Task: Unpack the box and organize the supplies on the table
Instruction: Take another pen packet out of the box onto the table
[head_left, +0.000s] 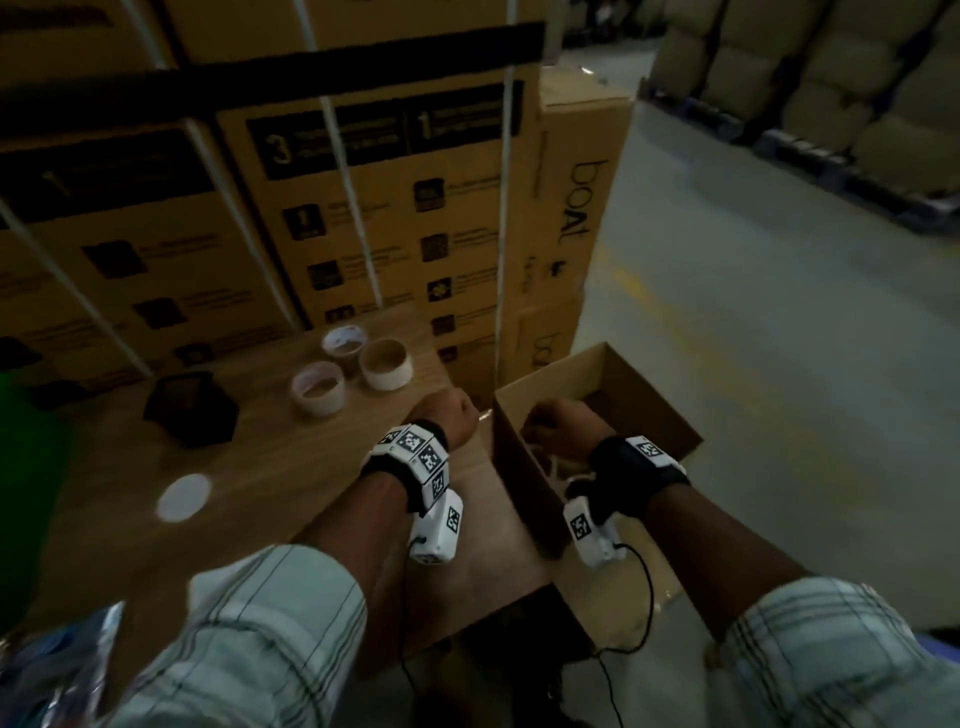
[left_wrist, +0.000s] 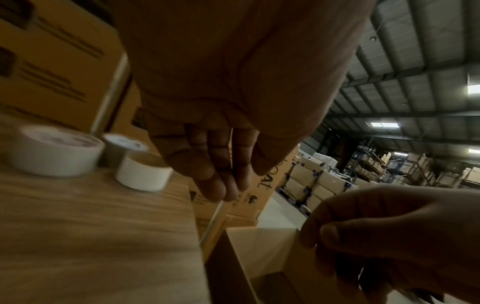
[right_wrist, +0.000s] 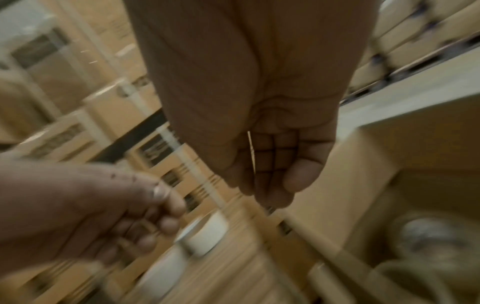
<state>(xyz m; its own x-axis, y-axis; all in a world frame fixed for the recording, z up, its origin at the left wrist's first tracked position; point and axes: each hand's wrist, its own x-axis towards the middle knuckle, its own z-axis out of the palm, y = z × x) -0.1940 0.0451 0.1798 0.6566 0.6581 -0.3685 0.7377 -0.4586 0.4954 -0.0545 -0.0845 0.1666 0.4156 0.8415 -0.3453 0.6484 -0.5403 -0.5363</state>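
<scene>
An open cardboard box (head_left: 524, 488) stands against the right end of the wooden table (head_left: 260, 493). Pale coiled cord (head_left: 556, 467) and a shiny roundish item (right_wrist: 428, 236) lie inside it. Three tape rolls (head_left: 384, 364) (head_left: 317, 387) (head_left: 340, 340) stand grouped at the table's back. My left hand (head_left: 452, 415) hovers over the table's right edge with curled fingers (left_wrist: 215, 185) and holds nothing. My right hand (head_left: 561, 421) hangs above the box's near left corner. Its fingers (right_wrist: 270, 185) are folded to the palm and hold nothing.
Tall strapped cartons (head_left: 363, 208) wall off the table's back. A black angular holder (head_left: 192, 408) and a white disc (head_left: 184, 496) lie on the left of the table. A shiny plastic packet (head_left: 52, 665) is at the near left. Grey warehouse floor (head_left: 779, 364) stretches to the right.
</scene>
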